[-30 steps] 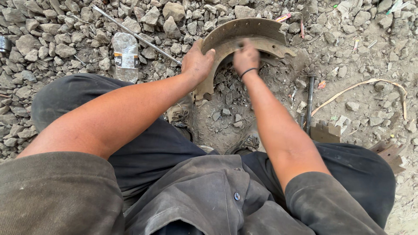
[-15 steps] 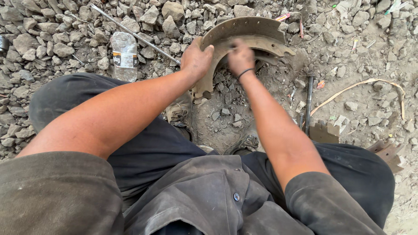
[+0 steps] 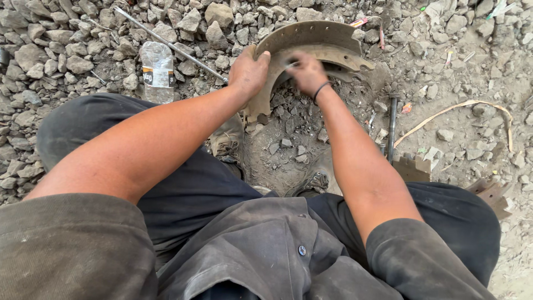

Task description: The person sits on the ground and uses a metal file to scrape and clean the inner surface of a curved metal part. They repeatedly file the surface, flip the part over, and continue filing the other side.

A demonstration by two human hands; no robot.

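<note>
Squatting low over gravelly ground (image 3: 472, 66), dark trousers and a grimy grey shirt filling the bottom of the view, dusty shoes (image 3: 227, 139) planted just under the work. Both arms reaching straight ahead to a curved, rusty brake shoe (image 3: 311, 39) standing on edge in the dirt between the feet and the rock pile.

Left hand (image 3: 249, 71) clamped over the near-left end of the arc, fingers wrapped over the rim, steadying it. Right hand (image 3: 306, 72) (black band on the wrist) pressed against the inner face near the middle, blurred, fingers curled; can't tell whether closed around some small tool or just rubbing bare.

Key geometry: arc lying straight out from the hands, long axis running left to right across the view, hollow side facing back toward the body, right end (image 3: 355, 61) sticking out past the right hand and untouched. Both hands about equally close, left one on the end, right one inboard.

Further out: dark metal punch-like bar (image 3: 392, 125) on the ground just right of the right forearm, crushed plastic bottle (image 3: 157, 71) off to the left, thin steel rod (image 3: 172, 45) lying diagonally over the stones behind it, tan strap (image 3: 461, 108) curling off to the far right.
</note>
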